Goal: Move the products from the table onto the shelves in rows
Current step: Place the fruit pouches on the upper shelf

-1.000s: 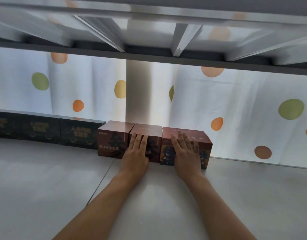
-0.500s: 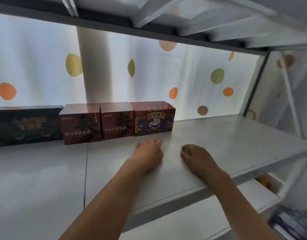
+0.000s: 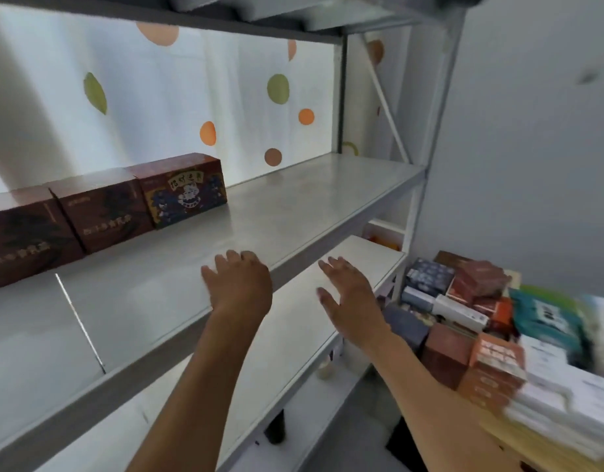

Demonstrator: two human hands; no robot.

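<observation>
Both my hands hold nothing. The left hand (image 3: 241, 284) hovers over the front edge of the shelf (image 3: 293, 212), fingers loosely curled. The right hand (image 3: 350, 294) hangs just off that edge, above the lower shelf (image 3: 287, 338), fingers spread wide and aimed toward the pile at the right. I judge I am between boxes: one is set down, the next not yet picked.

Three boxes stand in a row along the back edge of the shelf, side by side and seemingly touching, fronts facing out. That makes sense for a row: backs in line, labels readable from the aisle. The two brown boxes (image 3: 99, 212) carry pale characters low on the front, too blurred for me to read. The rightmost one, the cat box (image 3: 186, 192), shows a cartoon figure with a banner of characters above it; I cannot make them out either. To its right the shelf runs bare up to the right corner, so the row can grow that way.

The remaining products (image 3: 481, 321) lie heaped on the counter (image 3: 532, 444) at the right, below the shelf's level and well apart from the row: brown, orange, dark blue, teal and white packs, stacked loosely. Motion blur hides their print.
</observation>
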